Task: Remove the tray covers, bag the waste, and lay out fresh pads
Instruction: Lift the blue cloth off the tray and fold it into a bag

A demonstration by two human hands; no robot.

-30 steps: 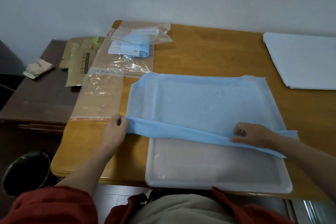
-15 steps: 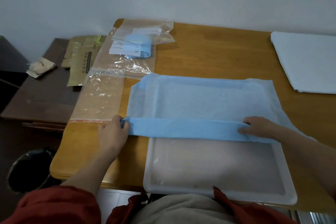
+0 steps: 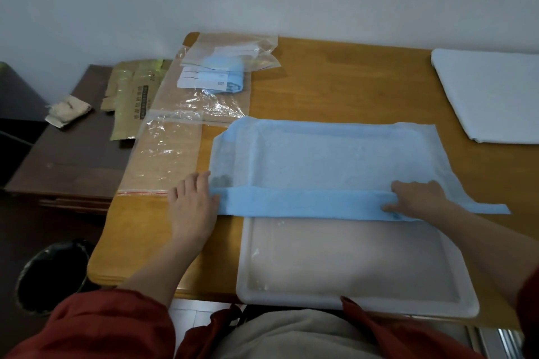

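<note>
A white plastic tray [image 3: 358,297] sits at the table's near edge. A blue cover sheet [image 3: 329,154] lies over its far half, with its near edge rolled into a blue band [image 3: 306,202] across the tray. My left hand [image 3: 191,204] grips the band's left end, fingers tucked under the sheet. My right hand [image 3: 417,197] pinches the band near its right end. The near half of the tray is bare.
A clear zip bag [image 3: 163,154] lies left of the tray, with packets of blue pads [image 3: 221,73] behind it. A stack of white sheets [image 3: 490,93] sits at the far right. A black bin [image 3: 49,274] stands on the floor at the left, beside a dark side table [image 3: 67,160].
Both hands have rolled the cover's near edge farther away from me. The fold is now a flatter, straighter band and more of the tray's bottom shows.
</note>
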